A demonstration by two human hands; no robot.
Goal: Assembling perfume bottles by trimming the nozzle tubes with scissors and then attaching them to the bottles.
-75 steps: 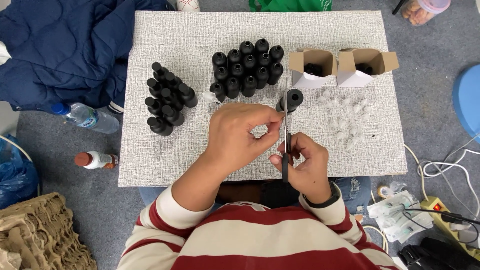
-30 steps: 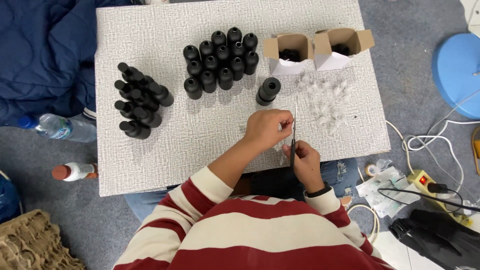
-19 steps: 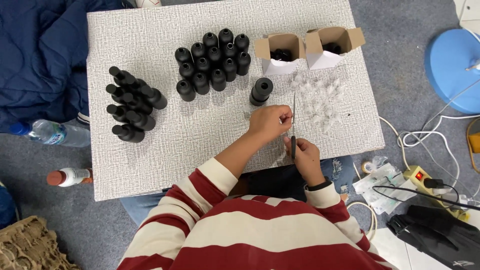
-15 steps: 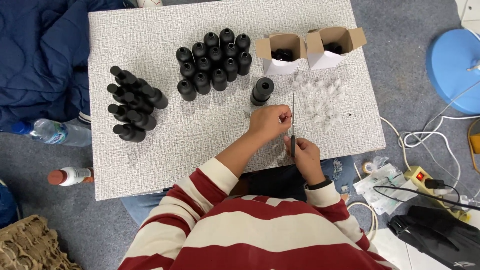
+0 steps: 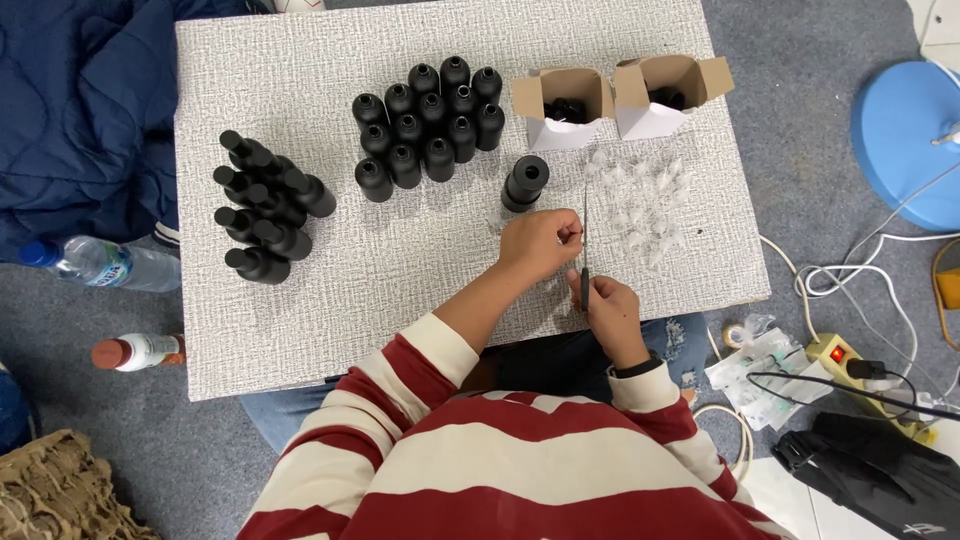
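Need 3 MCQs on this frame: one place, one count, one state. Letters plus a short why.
1. Where does the lone black bottle stand?
A. Just in front of the left cardboard box
B. On the floor
C. Among the lying bottles

2. How many open cardboard boxes are on the table?
A. One
B. Two
C. Four

3. How do the black bottles at the table's left rest?
A. Upright
B. Stacked in a box
C. On their sides

Answers:
1 A: it stands alone near that box, above the left hand.
2 B: two boxes with flaps open sit side by side, the second to the right.
3 C: their necks point sideways, unlike the upright group.
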